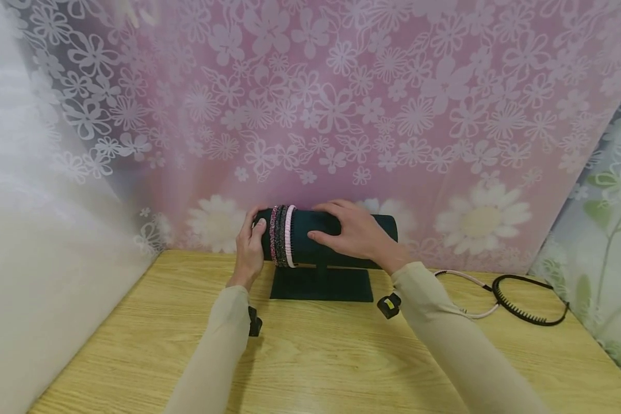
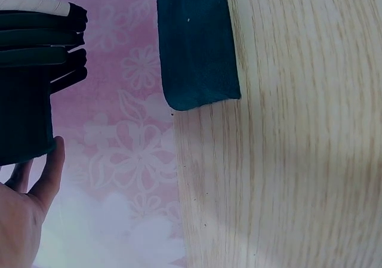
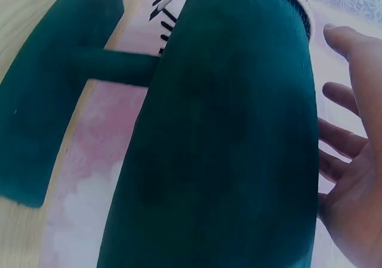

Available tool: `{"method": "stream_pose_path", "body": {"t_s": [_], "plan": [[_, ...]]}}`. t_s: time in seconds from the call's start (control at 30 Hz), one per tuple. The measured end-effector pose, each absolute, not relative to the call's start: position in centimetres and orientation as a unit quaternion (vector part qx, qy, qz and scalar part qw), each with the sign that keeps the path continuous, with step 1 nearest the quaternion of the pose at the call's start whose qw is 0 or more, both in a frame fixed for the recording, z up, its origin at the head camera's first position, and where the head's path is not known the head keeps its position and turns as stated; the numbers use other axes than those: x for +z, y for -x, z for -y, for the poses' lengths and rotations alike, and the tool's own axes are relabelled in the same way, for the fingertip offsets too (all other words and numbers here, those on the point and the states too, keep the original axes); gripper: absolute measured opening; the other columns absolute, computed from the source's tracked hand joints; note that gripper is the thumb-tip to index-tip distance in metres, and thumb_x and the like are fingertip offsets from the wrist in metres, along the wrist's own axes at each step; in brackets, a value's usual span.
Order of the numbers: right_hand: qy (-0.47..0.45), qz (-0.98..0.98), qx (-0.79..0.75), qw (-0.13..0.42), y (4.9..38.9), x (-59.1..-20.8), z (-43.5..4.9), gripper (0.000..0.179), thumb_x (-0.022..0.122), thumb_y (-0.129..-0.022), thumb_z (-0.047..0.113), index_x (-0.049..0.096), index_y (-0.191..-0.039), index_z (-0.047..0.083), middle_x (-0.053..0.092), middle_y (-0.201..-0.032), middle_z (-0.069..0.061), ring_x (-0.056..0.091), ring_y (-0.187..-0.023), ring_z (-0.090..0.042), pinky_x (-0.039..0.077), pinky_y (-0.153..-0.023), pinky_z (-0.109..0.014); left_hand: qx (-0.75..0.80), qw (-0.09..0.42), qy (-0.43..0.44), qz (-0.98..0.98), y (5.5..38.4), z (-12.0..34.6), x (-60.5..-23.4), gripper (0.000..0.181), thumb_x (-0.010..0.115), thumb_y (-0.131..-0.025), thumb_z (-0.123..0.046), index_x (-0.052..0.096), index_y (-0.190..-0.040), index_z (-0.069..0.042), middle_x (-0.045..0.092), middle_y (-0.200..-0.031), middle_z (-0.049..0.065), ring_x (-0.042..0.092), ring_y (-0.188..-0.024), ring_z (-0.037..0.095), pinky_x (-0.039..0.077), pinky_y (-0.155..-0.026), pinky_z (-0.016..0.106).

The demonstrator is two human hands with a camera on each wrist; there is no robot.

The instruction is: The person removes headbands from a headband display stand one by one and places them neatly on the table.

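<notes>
A dark green T-bar display stand has a thick horizontal roll on a flat base. Several headbands sit side by side near the roll's left end: a pink glittery headband, dark glittery ones and a pale pink headband with comb teeth. My left hand grips the roll's left end, thumb on the front, fingers around the far side. Over the roll's middle right, my right hand has its fingers loosely extended and its thumb apart, holding no headband.
On the wood-grain table, a pale pink headband and a black toothed headband lie overlapping at the right. A pink flowered curtain hangs close behind the stand. White fabric borders the left side.
</notes>
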State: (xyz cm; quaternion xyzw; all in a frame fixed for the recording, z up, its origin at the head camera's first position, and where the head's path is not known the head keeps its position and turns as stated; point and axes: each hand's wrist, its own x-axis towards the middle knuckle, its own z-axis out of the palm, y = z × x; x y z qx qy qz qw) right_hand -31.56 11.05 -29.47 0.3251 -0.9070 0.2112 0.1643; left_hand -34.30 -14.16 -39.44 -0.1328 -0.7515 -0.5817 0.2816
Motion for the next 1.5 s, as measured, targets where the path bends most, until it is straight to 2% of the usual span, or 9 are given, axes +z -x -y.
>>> {"method": "stream_pose_path", "body": {"t_s": [0.2,0.4,0.67,0.87,1.03,1.27,1.5], "plan": [[-0.340,0.901,0.220,0.156,31.8,-29.2,-9.4,0.062,0.070,-0.092,0.052,0.059,-0.144,0.018,0.061,-0.141,-0.006,0.058,-0.127,-0.027,0.049,-0.107,-0.050,-0.575,0.291,0.137,0.752,34.4,14.2,-39.6,0.045,0.038,-0.109,-0.039,0.052,-0.148,-0.022,0.059,-0.143,0.003,0.058,-0.122,0.027,0.042,-0.107,0.051],[-0.338,0.907,0.199,0.153,32.3,-29.3,-8.2,0.066,0.068,-0.092,0.056,0.056,-0.147,0.021,0.061,-0.144,-0.004,0.059,-0.131,-0.027,0.046,-0.110,-0.049,-0.579,0.287,0.136,0.751,34.4,14.3,-39.6,0.043,0.039,-0.109,-0.038,0.051,-0.148,-0.023,0.059,-0.143,0.002,0.057,-0.125,0.026,0.042,-0.108,0.050],[-0.301,0.931,0.154,0.136,32.6,-29.5,-7.5,0.073,0.063,-0.090,0.066,0.049,-0.152,0.031,0.055,-0.152,-0.004,0.049,-0.140,-0.032,0.031,-0.115,-0.066,-0.588,0.274,0.140,0.748,33.3,14.0,-38.4,0.042,0.038,-0.110,-0.026,0.051,-0.149,-0.015,0.056,-0.146,0.012,0.054,-0.129,0.033,0.040,-0.111,0.053],[-0.291,0.939,0.125,0.133,32.5,-29.4,-7.1,0.075,0.061,-0.089,0.070,0.046,-0.154,0.036,0.053,-0.150,-0.006,0.050,-0.137,-0.033,0.035,-0.111,-0.064,-0.583,0.262,0.141,0.756,30.9,13.5,-36.4,0.042,0.038,-0.110,-0.022,0.050,-0.149,-0.015,0.056,-0.146,0.013,0.056,-0.129,0.031,0.043,-0.109,0.049],[-0.290,0.943,0.097,0.133,32.5,-29.4,-6.9,0.077,0.059,-0.088,0.074,0.042,-0.155,0.039,0.052,-0.146,-0.006,0.050,-0.132,-0.032,0.038,-0.107,-0.061,-0.580,0.260,0.134,0.760,30.6,13.5,-36.3,0.042,0.038,-0.109,-0.023,0.050,-0.149,-0.014,0.056,-0.146,0.014,0.056,-0.127,0.031,0.043,-0.108,0.050],[-0.284,0.945,0.076,0.141,32.4,-29.5,-6.6,0.077,0.059,-0.088,0.074,0.043,-0.155,0.039,0.052,-0.145,-0.004,0.050,-0.130,-0.030,0.039,-0.106,-0.058,-0.581,0.261,0.132,0.759,32.2,13.9,-37.4,0.042,0.038,-0.110,-0.024,0.050,-0.149,-0.016,0.056,-0.147,0.013,0.055,-0.128,0.033,0.042,-0.109,0.050],[-0.287,0.946,0.055,0.142,32.2,-29.4,-6.6,0.079,0.060,-0.089,0.071,0.041,-0.156,0.035,0.051,-0.146,-0.006,0.050,-0.132,-0.033,0.040,-0.107,-0.060,-0.581,0.279,0.136,0.752,34.1,14.4,-39.2,0.042,0.039,-0.109,-0.031,0.052,-0.148,-0.019,0.058,-0.144,0.006,0.055,-0.126,0.030,0.041,-0.108,0.051]]}}
